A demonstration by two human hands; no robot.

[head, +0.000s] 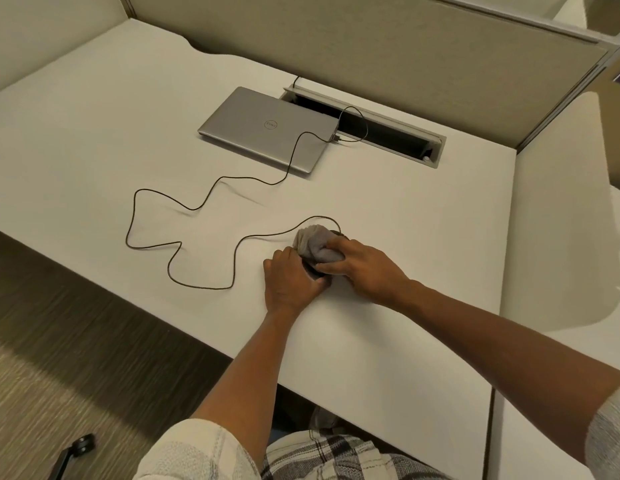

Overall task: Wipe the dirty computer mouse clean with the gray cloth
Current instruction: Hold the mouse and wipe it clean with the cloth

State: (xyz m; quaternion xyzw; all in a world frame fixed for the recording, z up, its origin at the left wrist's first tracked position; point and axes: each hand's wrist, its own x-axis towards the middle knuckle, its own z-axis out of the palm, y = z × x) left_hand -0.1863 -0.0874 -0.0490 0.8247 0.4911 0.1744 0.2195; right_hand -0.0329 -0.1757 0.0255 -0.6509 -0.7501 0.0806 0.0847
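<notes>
— Head view: where is the mouse (319,271)?

— On the desk (388,341), near its front edge and toward the right side, almost wholly hidden. Only a dark sliver shows between the two hands. Its cable (170,202) snakes away across the desk to the closed laptop (263,128) near the back edge.

— And the hands?

— The left hand (289,277) is curled around the mouse's near side, holding it steady. The right hand (362,268) is closed on the bunched gray cloth (315,245), pressing it onto the top of the mouse.

— So which step is this?

— Wiping itself, I judge; cloth and mouse are touching. How clean it is, I cannot tell.

— What does the next move call for?

— Probably rubbing over the sides and front while the left hand braces the mouse against sliding, and keeping the cable from snagging.
</notes>
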